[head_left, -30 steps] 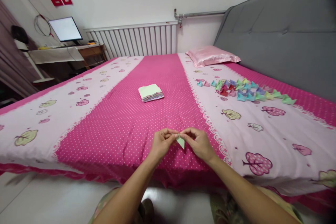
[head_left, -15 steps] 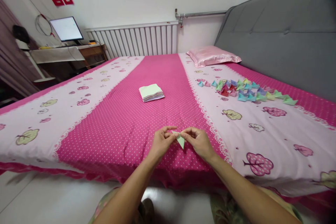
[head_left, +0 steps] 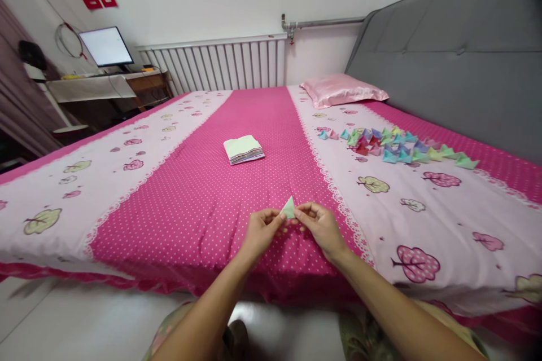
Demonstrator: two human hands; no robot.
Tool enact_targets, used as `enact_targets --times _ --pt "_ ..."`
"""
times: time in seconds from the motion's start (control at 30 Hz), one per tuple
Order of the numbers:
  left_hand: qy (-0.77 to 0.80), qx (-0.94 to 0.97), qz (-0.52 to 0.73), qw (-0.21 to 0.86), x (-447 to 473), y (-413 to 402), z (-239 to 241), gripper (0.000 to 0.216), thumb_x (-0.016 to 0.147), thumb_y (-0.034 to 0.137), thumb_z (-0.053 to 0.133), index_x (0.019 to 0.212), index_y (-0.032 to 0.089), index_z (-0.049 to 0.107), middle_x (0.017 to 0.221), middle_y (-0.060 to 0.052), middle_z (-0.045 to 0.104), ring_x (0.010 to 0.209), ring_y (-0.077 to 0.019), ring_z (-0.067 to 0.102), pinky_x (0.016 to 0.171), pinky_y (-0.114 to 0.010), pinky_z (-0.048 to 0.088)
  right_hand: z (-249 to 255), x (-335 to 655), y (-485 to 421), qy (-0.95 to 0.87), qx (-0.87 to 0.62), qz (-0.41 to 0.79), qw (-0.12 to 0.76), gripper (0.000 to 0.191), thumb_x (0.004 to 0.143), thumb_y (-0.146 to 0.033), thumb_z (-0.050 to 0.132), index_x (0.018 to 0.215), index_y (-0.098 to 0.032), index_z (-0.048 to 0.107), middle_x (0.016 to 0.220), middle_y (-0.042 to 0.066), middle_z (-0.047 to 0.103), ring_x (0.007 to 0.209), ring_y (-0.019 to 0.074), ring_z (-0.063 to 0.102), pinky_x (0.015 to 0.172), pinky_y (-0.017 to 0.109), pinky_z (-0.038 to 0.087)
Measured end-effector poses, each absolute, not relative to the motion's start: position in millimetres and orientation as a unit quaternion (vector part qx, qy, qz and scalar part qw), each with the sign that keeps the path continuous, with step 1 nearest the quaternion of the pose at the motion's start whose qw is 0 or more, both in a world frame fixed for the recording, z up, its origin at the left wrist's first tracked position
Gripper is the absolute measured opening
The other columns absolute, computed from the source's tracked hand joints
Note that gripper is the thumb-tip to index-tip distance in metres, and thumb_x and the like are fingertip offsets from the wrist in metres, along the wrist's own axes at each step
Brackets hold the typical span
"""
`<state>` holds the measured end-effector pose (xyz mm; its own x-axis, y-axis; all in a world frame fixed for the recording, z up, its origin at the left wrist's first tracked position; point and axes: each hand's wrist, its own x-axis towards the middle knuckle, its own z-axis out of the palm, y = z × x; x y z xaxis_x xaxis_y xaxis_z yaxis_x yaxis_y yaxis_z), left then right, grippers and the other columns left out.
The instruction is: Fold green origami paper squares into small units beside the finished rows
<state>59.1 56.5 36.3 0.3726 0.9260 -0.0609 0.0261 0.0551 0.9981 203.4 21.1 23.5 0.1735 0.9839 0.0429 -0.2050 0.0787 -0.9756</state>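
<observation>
Between my two hands is a small piece of pale green folded paper [head_left: 288,208], its pointed tip facing up and away from me. My left hand [head_left: 263,228] pinches its left side between thumb and fingers. On the other side, my right hand [head_left: 320,228] grips the right edge the same way. Both hands are just above the pink dotted bedspread [head_left: 203,203] near the bed's front edge. My fingertips hide the lower corners of the paper.
Farther back lies a stack of square paper sheets [head_left: 244,150], pale green on top. Several colourful folded paper boats [head_left: 398,146] are grouped at the right. Behind them are a pink pillow [head_left: 342,90] and a grey headboard [head_left: 457,56]. A desk with a monitor [head_left: 106,47] stands at the far left.
The folded green paper has been turned over: its point hung down toward me before and now points up and away. Both hands still hold it in nearly the same place.
</observation>
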Motion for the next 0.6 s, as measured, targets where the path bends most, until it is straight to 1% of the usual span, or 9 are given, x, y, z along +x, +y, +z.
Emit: enact_targets --times 0.17,0.33,0.47,0.6 --pt "0.421 0.572 0.37 0.598 58.6 56.1 38.9 0.025 0.067 0.035 0.064 0.072 0.011 0.065 0.057 -0.003 0.063 0.048 -0.0101 0.055 0.051 -0.021 0.042 23.9 203.1 20.8 -0.42 -0.474 0.491 0.598 0.029 0.069 -0.035 0.065 0.09 -0.017 0.059 0.08 0.004 0.065 0.067 0.0139 0.061 0.053 0.022 0.044" --pt "0.416 0.59 0.363 0.589 59.2 56.3 38.0 0.021 0.068 0.033 0.063 0.067 0.011 0.064 0.055 -0.002 0.061 0.047 -0.0092 0.053 0.049 -0.02 0.04 22.0 203.6 21.9 -0.435 -0.464 0.473 0.609 0.024 0.069 -0.036 0.064 0.083 -0.016 0.061 0.075 0.003 0.064 0.065 0.0138 0.059 0.06 0.025 0.046" --pt "0.418 0.592 0.359 0.588 58.9 57.3 36.2 0.022 0.068 0.034 0.063 0.067 0.011 0.064 0.054 -0.002 0.061 0.046 -0.009 0.053 0.048 -0.02 0.04 22.5 204.5 21.7 -0.452 -0.472 0.455 0.605 0.022 0.071 -0.036 0.062 0.079 -0.015 0.06 0.068 0.001 0.06 0.056 0.0103 0.052 0.054 0.023 0.042" --pt "0.415 0.599 0.36 0.583 57.9 58.0 34.9 0.024 0.067 0.034 0.063 0.068 0.011 0.063 0.054 -0.001 0.06 0.046 -0.0085 0.052 0.048 -0.019 0.039 22.4 204.6 21.9 -0.461 -0.473 0.448 0.603 0.021 0.071 -0.035 0.062 0.077 -0.015 0.06 0.067 0.0 0.059 0.056 0.0098 0.05 0.054 0.022 0.04"
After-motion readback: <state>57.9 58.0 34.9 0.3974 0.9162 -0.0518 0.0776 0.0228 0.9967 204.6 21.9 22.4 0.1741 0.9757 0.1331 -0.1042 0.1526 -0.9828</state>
